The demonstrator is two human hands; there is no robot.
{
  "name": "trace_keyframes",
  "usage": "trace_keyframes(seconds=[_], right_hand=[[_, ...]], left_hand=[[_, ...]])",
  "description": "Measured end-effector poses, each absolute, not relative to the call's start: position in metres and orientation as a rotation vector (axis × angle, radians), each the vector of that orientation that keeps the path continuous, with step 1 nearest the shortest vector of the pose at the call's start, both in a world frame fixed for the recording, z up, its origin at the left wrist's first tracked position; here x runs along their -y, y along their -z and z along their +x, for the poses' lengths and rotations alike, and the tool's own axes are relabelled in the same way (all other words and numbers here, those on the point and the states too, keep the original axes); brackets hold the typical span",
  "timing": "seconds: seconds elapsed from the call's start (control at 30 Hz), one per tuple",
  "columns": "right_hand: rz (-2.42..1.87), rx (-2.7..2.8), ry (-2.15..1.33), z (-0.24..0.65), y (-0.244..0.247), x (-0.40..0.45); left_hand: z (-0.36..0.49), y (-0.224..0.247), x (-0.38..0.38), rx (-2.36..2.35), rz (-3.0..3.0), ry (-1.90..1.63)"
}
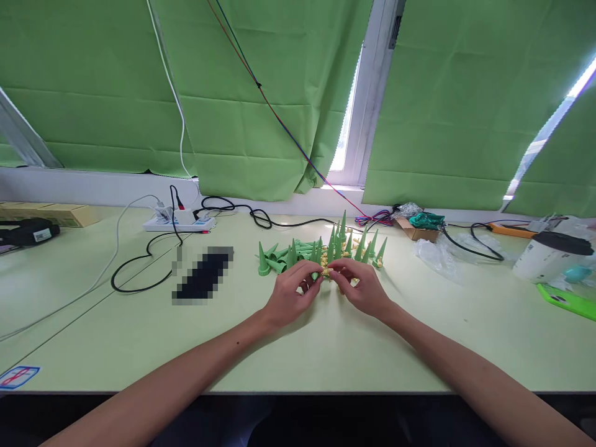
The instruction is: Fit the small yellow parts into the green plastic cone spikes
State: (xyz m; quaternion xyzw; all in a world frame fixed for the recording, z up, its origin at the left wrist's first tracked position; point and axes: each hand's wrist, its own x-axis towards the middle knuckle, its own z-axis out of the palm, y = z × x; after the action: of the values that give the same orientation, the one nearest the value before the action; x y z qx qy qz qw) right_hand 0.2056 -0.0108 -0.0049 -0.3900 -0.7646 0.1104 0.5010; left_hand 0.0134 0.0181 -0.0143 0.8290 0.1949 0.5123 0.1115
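many upright green cones [331, 246] | left hand [291, 293]: pinching single cone [315, 275] | right hand [366, 290]: pinching yellow piece [326, 272]

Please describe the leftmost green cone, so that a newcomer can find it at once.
On the pale table, look just beyond the left hand to the cluster of green cones. The leftmost cone stands upright, tip up, while the neighbouring cones just right of it lie tipped over.

The cones [264, 264] are green and the small pieces [326, 271] pale yellow. The table [326, 357] is pale green, the curtains [279, 49] deeper green, the phone [575, 304] lime.
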Motion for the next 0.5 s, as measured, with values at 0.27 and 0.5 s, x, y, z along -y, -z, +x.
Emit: trace_keyframes(seconds=[0.27, 0.5], right_hand=[[-0.944, 1.868, -0.328, 0.2060, 0.0043, 0.0102], [-0.960, 1.872, -0.367, 0.2059, 0.0056, 0.0093]], left_hand=[[0.0129, 0.0161, -0.0191, -0.558, 2.417, -1.496], [0.0134, 0.0174, -0.0201, -0.541, 2.415, -1.476]])
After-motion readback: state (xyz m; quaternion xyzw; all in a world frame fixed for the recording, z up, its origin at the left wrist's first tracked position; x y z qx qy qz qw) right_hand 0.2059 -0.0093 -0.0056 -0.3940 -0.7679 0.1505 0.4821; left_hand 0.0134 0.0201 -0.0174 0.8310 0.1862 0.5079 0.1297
